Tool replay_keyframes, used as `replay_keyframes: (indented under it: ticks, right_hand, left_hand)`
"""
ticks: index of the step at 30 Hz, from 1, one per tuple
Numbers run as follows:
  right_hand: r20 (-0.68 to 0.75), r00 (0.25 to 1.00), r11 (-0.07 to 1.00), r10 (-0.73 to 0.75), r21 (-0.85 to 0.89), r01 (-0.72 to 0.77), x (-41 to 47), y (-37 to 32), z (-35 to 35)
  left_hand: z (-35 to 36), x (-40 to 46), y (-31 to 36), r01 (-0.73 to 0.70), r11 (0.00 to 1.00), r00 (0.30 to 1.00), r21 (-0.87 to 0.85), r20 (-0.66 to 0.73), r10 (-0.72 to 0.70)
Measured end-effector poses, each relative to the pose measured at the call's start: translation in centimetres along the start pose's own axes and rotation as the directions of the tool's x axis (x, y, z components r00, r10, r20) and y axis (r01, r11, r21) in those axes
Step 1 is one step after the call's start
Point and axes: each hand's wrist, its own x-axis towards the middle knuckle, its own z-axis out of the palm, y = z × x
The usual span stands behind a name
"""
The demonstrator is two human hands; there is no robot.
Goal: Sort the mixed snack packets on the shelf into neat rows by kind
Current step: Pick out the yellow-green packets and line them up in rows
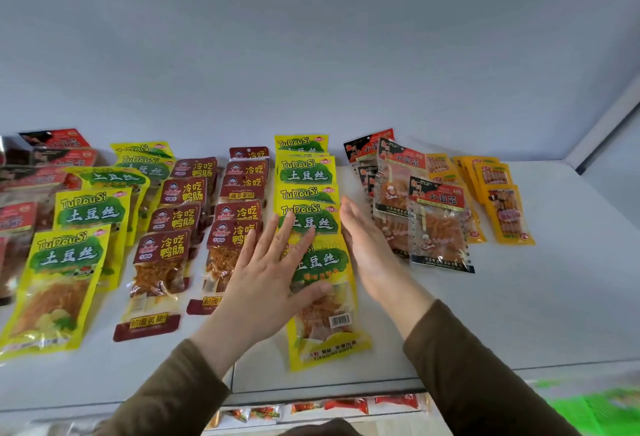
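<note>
On the white shelf (519,314) a middle row of yellow-green TuDouSi packets (306,172) runs front to back. My left hand (273,269) lies flat with straight fingers on the front packet of that row (332,335). My right hand (367,245) stands on edge, fingers straight, against the row's right side. Left of it run two rows of dark red packets (180,221) (242,176). Another row of yellow-green packets (65,262) lies further left. On the right lie clear packets with red-black labels (436,224) and orange packets (505,214).
Red packets (41,162) crowd the shelf's far left edge. A white back wall (311,54) rises behind the rows. The shelf's front edge (329,387) runs below my wrists, with small red packets (346,404) on a lower level. Something green (595,408) shows at bottom right.
</note>
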Motion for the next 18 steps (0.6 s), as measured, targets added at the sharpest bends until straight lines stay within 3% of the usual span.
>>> replay_keyframes:
  ticks: [6, 15, 18]
  right_hand:
    - [-0.028, 0.998, 0.997, -0.051, -0.056, 0.050, 0.9, -1.2, 1.0]
    - [-0.038, 0.994, 0.991, -0.099, -0.092, 0.096, 1.9, -0.5, 1.1]
    - [-0.044, 0.992, 0.986, -0.122, -0.123, 0.116, 1.8, -0.1, 0.9]
  left_hand:
    - [0.5, 1.7, -0.5, -0.034, 0.993, 0.999, 0.109, 0.026, 0.031]
    - [-0.4, 2.3, -2.2, -0.057, 0.996, 0.996, -0.066, 0.071, 0.061]
    - [-0.7, 1.7, -2.5, -0.056, 0.998, 0.998, -0.039, -0.016, 0.056]
